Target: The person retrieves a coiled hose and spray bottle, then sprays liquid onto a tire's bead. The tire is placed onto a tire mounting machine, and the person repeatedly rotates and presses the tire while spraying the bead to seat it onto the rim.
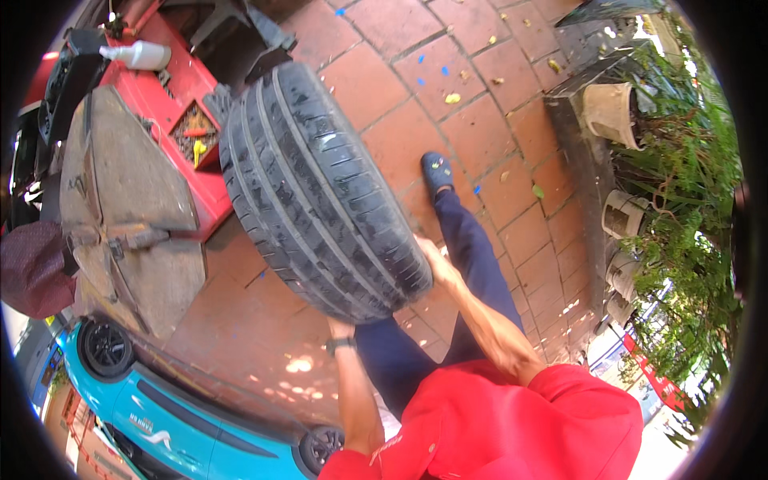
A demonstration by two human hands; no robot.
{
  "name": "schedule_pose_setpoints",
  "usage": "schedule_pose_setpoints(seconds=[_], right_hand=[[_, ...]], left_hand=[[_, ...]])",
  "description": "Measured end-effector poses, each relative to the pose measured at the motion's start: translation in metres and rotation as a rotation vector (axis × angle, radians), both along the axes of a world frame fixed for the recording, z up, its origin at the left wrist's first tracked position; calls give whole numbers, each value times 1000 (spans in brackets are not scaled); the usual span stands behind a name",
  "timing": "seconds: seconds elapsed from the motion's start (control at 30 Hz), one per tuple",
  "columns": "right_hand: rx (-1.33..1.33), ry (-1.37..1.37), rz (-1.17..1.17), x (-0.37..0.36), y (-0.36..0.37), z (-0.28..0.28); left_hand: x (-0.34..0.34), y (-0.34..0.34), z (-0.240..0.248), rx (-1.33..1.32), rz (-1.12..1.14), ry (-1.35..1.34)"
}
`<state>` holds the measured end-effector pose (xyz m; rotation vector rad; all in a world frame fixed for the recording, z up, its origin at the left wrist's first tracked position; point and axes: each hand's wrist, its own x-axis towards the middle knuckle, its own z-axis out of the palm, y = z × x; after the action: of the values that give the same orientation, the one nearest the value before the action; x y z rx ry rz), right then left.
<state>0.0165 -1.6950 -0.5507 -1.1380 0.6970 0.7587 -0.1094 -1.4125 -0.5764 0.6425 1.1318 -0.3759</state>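
Observation:
A large black tyre (320, 192) stands tilted in front of my body, its grooved tread worn and smudged. My left hand (342, 329), with a dark watch on the wrist, holds the tyre's near lower edge; its fingers are mostly hidden behind the rubber. At the tyre's right side my right hand (436, 262) grips the sidewall, fingertips out of sight. The tyre's far left side is close to a red machine (210, 188); I cannot tell whether they touch.
A white bottle (142, 56) lies on the red machine, near a tray holding a yellow piece (199, 152). Left stands a worn round plate (132, 208) with metal arms. A turquoise car (184, 420) is parked lower left. Potted plants (612, 116) line a ledge at right, beside red floor tiles (496, 152).

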Motion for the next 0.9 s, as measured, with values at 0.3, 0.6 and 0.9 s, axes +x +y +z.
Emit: schedule_pose_setpoints(seconds=[0.3,0.6,0.9], right_hand=[[-61,-241,110,108,-10,77],[-579,-776,-32,295,-11,112],[-1077,-1068,-155,574,213,84]], left_hand=[[88,-18,106,499,-199,-221],[38,-40,84,734,-344,-106],[53,-89,97,930,-381,-105]])
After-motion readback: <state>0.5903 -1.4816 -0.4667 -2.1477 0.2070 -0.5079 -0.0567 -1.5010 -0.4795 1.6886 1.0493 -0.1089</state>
